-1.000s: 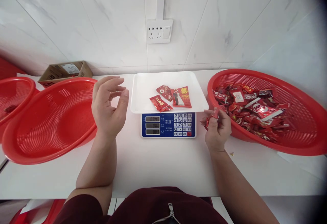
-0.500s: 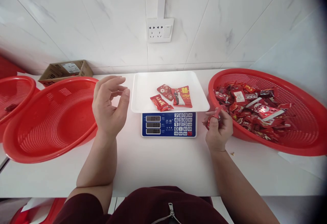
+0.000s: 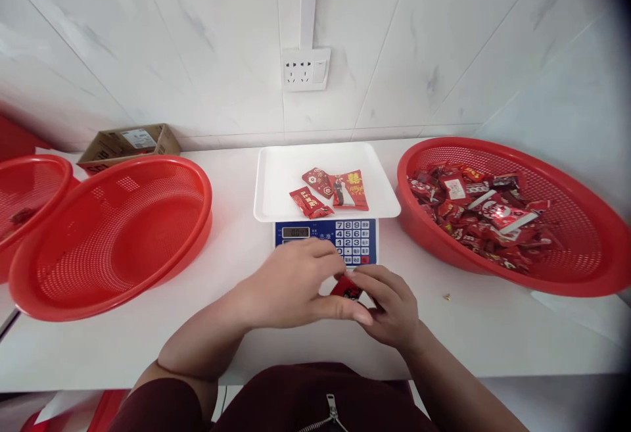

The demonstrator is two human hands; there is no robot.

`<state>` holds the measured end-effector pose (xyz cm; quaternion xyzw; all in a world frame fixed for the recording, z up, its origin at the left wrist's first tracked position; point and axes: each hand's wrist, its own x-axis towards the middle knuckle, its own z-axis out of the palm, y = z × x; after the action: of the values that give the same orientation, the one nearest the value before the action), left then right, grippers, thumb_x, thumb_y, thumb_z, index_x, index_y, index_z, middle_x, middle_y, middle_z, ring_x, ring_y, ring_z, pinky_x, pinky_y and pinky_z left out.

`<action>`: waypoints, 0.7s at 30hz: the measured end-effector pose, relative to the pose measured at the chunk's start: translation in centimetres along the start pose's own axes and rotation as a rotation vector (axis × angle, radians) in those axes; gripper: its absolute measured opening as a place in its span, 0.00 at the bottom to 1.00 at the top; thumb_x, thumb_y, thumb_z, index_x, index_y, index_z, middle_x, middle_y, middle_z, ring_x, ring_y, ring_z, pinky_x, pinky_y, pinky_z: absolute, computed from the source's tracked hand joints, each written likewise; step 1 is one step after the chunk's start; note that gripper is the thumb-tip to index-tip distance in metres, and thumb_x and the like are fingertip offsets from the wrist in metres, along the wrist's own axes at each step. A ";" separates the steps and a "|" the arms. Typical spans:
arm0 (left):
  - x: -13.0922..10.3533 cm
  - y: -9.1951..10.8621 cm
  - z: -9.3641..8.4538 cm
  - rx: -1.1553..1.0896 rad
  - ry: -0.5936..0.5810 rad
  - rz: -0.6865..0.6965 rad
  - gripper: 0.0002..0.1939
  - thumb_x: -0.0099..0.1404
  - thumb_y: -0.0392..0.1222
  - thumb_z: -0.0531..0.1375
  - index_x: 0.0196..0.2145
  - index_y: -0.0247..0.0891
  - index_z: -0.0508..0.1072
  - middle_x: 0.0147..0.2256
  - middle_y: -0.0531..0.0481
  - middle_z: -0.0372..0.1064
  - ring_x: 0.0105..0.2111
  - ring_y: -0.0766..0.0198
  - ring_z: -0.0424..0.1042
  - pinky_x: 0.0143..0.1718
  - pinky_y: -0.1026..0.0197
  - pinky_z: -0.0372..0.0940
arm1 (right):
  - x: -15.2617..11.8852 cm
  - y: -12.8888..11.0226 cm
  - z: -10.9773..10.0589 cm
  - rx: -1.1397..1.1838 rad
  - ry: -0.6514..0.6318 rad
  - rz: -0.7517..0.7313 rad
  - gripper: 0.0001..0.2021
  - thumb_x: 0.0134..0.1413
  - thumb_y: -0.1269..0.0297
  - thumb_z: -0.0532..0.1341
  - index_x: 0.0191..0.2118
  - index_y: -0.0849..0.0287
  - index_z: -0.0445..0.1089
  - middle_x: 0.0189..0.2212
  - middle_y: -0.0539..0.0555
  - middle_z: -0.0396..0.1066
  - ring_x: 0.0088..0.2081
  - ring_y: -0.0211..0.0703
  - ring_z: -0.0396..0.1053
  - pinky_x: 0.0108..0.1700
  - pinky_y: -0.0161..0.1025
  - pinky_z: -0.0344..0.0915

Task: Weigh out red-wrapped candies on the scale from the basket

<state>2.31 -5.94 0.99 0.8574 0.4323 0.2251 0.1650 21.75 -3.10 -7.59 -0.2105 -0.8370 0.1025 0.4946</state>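
My right hand [image 3: 392, 304] is closed on a small red wrapped candy [image 3: 349, 287] in front of the scale. My left hand [image 3: 305, 284] reaches across from the left, its fingertips close by the candy and its thumb stretched out apart from the fingers; whether it touches the wrapper I cannot tell. Behind both hands stands a blue digital scale [image 3: 328, 229], its lower displays partly covered by my left hand. On its white tray [image 3: 276, 175] lie a red candy packet with a couple printed on it [image 3: 349, 190], a patterned red candy [image 3: 318, 182] and a red candy with gold lettering [image 3: 310, 204].
To the right, a red basket [image 3: 582, 235] holds a heap of red-wrapped candies [image 3: 486, 212]. A bare red basket [image 3: 148, 228] sits at left, with another red basket [image 3: 34, 182] beyond it. Behind them is a cardboard box [image 3: 128, 146]. A tiny gold scrap [image 3: 446, 297] lies on the table.
My right hand has moved left from the basket's edge with the candy, to the front of the scale. My left hand has come down and right to meet it.
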 end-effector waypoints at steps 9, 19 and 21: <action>-0.2 0.8 1.6 0.053 -0.002 0.014 0.20 0.69 0.51 0.49 0.27 0.36 0.69 0.23 0.53 0.65 0.25 0.67 0.63 0.27 0.62 0.56 | -0.5 -1.3 -0.1 0.178 -0.042 0.187 0.22 0.52 0.59 0.65 0.53 0.48 0.63 0.31 0.52 0.73 0.29 0.42 0.71 0.28 0.37 0.70; -0.5 2.0 0.5 -0.071 -0.027 0.143 0.16 0.67 0.47 0.53 0.26 0.36 0.68 0.23 0.52 0.65 0.25 0.68 0.62 0.30 0.63 0.57 | 0.1 -1.2 -1.7 0.725 -0.424 0.460 0.22 0.58 0.43 0.53 0.32 0.58 0.68 0.27 0.52 0.66 0.26 0.37 0.63 0.26 0.34 0.62; -0.4 2.2 0.8 -0.100 -0.048 0.150 0.15 0.67 0.47 0.54 0.26 0.36 0.68 0.23 0.53 0.64 0.25 0.68 0.61 0.28 0.64 0.56 | 0.2 -1.3 -2.1 0.756 -0.511 0.430 0.23 0.57 0.42 0.52 0.31 0.59 0.68 0.27 0.52 0.66 0.26 0.38 0.63 0.27 0.34 0.62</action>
<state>4.00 -7.60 1.22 0.8833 0.3511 0.2374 0.2005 23.15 -4.21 -5.88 -0.1524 -0.7734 0.5462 0.2834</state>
